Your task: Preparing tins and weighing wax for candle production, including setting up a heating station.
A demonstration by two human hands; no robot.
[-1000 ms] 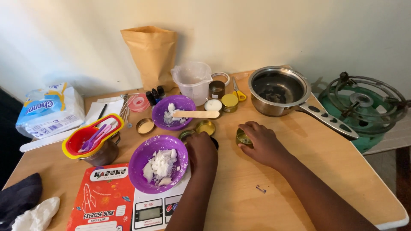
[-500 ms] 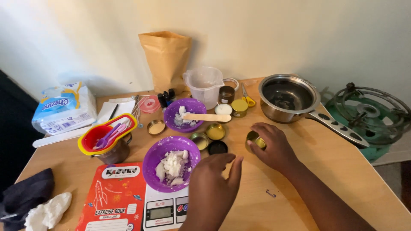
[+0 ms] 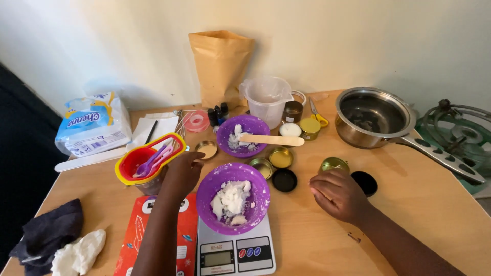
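A wooden table (image 3: 424, 214) carries a kitchen scale (image 3: 235, 253) at its near edge, with a red booklet (image 3: 138, 237) left of the scale, a steel pan (image 3: 376, 118) far right, and a brown paper bag (image 3: 221, 66) behind.

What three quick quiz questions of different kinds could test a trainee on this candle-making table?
1. True or false: the purple bowl of white chunks sits on the kitchen scale.
2. Which is nearest the left hand? A) steel pan B) nested measuring cups C) paper bag
3. Fill in: the right hand rests beside a small gold ____.

Key: 1 true; 2 B; 3 tin.
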